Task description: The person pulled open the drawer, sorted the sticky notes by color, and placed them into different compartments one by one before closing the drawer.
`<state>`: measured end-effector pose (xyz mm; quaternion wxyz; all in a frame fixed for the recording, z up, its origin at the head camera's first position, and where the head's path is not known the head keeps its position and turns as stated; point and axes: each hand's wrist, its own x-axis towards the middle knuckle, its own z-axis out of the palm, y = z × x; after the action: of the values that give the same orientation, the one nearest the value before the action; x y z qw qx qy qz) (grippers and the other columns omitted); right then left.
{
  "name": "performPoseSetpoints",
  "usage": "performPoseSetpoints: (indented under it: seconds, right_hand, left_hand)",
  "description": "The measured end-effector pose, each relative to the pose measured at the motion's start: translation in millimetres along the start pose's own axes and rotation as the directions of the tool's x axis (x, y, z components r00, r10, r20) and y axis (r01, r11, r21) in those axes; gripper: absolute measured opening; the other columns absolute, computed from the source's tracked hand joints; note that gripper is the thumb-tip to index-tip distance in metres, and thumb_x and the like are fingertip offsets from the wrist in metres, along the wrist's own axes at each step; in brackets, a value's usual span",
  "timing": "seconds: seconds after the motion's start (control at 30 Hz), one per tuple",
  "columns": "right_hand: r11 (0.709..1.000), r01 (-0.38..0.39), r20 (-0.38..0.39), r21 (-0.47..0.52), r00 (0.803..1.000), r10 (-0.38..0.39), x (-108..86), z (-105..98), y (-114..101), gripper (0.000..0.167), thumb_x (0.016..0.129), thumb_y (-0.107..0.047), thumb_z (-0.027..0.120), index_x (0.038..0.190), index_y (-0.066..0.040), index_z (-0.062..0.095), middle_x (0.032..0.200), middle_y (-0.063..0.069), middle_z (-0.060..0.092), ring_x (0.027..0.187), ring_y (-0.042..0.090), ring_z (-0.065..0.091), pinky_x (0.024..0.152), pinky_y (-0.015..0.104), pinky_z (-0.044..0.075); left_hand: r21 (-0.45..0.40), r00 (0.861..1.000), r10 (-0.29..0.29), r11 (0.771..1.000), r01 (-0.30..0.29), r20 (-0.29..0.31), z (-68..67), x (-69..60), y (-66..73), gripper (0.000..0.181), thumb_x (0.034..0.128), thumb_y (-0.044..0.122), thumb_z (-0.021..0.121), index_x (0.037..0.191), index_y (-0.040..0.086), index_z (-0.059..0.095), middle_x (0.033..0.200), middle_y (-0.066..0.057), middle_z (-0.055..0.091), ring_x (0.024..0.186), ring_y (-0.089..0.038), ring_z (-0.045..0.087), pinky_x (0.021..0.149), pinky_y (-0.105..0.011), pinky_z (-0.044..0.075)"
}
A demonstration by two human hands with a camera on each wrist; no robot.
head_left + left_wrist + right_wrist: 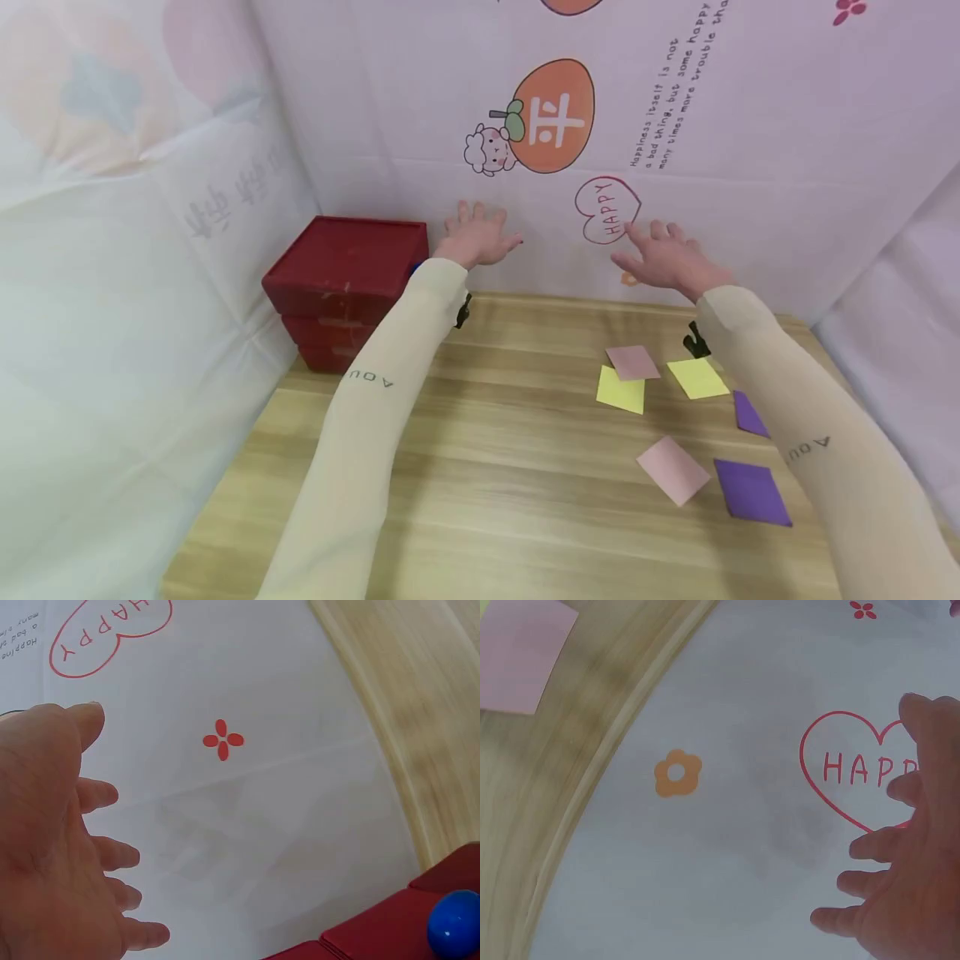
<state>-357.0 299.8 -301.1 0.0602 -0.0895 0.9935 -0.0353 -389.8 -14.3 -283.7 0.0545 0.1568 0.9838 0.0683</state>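
Pale cloth (420, 108) at the back and both sides, printed with fruit, lettering and little figures, filling the top of the head view. Below, wood-grained bench (495, 500), running down to the bottom edge. Two cream sleeves (367, 433), reaching up across it from lower left and lower right. Dark-red box (341, 258) left of centre, at the far left of the bench, partly behind the left sleeve.

Left hand (474, 240) at upper centre, near the box; right hand (670, 260) right of centre. Both released, with fingers spread and nothing grasped, held up before the cloth; touching it or not, impossible to tell. Right of centre and lower right, six notes (672, 471): two pink, two yellow, two purple, with one pink lapping over a yellow and one purple partly behind the right sleeve.

Seemingly a free-handed moment, between handlings or outside them. For any pick-up, probably a need to lower the hands, draw them back and pinch a note by its edge.

Plain in the left wrist view at lower right: blue ball (454, 922) against the box, just a sliver in the head view. Whole in the right wrist view: orange flower (690, 780), only partly visible from the head.
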Motion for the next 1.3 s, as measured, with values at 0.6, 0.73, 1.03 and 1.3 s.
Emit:
performPoseSetpoints:
  seconds: [0.6, 0.73, 1.03, 1.3]
  right_hand:
    - [0.961, 0.126, -0.19, 0.246, 0.979, -0.08, -2.9, -0.4, -16.1, 0.079, 0.101, -0.054, 0.036, 0.157, -0.004, 0.009, 0.158, 0.033, 0.012, 0.144, 0.056, 0.012, 0.115, 0.067, 0.012]
    - [0.935, 0.174, -0.224, 0.309, 0.969, -0.106, -5.0, 4.4, -11.8, 0.076, 0.102, -0.049, 0.038, 0.156, -0.001, 0.012, 0.159, 0.028, 0.017, 0.146, 0.049, 0.016, 0.118, 0.063, 0.014]
    - [0.902, 0.168, -0.231, 0.399, 0.97, -0.079, -14.1, 21.2, -7.1, 0.076, 0.101, -0.05, 0.04, 0.156, -0.003, 0.014, 0.157, 0.028, 0.023, 0.14, 0.052, 0.028, 0.113, 0.064, 0.024]
    - [0.915, 0.184, -0.224, 0.36, 0.969, -0.107, -29.0, 34.2, -6.5, 0.074, 0.101, -0.043, 0.045, 0.154, 0.0, 0.016, 0.153, 0.032, 0.028, 0.127, 0.053, 0.042, 0.106, 0.065, 0.033]
  left_hand:
    - [-0.061, 0.998, 0.025, 0.998, -0.028, -0.052, -10.3, -13.7, -3.6, 0.071, 0.0997, 0.061, 0.027, 0.158, 0.026, 0.008, 0.165, -0.015, -0.001, 0.151, -0.042, -0.012, 0.119, -0.063, 0.006]
    - [-0.056, 0.997, 0.03, 0.998, -0.034, -0.064, -13.0, -20.2, -4.5, 0.071, 0.0996, 0.061, 0.027, 0.158, 0.026, 0.009, 0.166, -0.014, 0.001, 0.151, -0.041, -0.01, 0.119, -0.063, 0.007]
    - [-0.059, 0.991, 0.053, 0.996, -0.061, -0.121, -18.1, -39.2, -11.2, 0.069, 0.0996, 0.059, 0.034, 0.158, 0.026, 0.014, 0.165, -0.011, 0.012, 0.152, -0.04, -0.003, 0.12, -0.06, 0.012]
    - [-0.047, 0.976, 0.094, 0.993, -0.105, -0.197, -24.4, -58.7, -25.3, 0.06, 0.1029, 0.042, 0.038, 0.156, 0.018, 0.021, 0.163, -0.016, 0.015, 0.151, -0.041, 0.005, 0.12, -0.059, 0.015]
